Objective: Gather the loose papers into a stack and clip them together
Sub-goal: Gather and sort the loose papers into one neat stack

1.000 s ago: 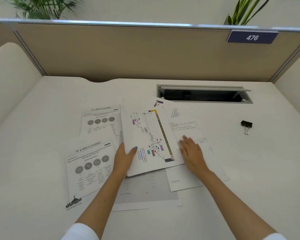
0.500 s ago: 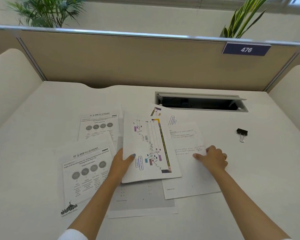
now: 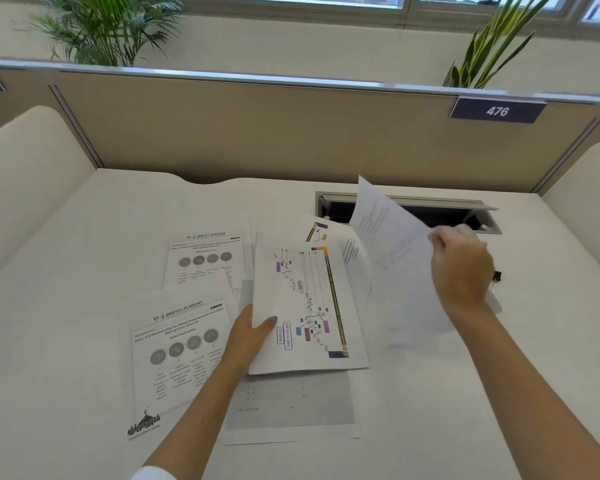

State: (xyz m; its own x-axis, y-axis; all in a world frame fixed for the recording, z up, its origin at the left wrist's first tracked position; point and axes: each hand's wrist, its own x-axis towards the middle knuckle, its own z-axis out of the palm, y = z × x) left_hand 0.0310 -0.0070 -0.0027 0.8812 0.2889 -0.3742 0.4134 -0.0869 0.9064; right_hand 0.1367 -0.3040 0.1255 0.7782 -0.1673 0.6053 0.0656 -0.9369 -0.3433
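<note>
The right hand [image 3: 459,268] pinches a limp, light sheet [image 3: 395,258] by its edge; the left hand [image 3: 248,336] grips the chart page [image 3: 302,306] at its near-left corner.

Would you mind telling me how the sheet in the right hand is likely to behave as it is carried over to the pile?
The sheet, pinched at one edge by the right hand, already bows, so it probably flops. It looks light, likely to flutter. It may slide off the chart page under the left hand.
</note>
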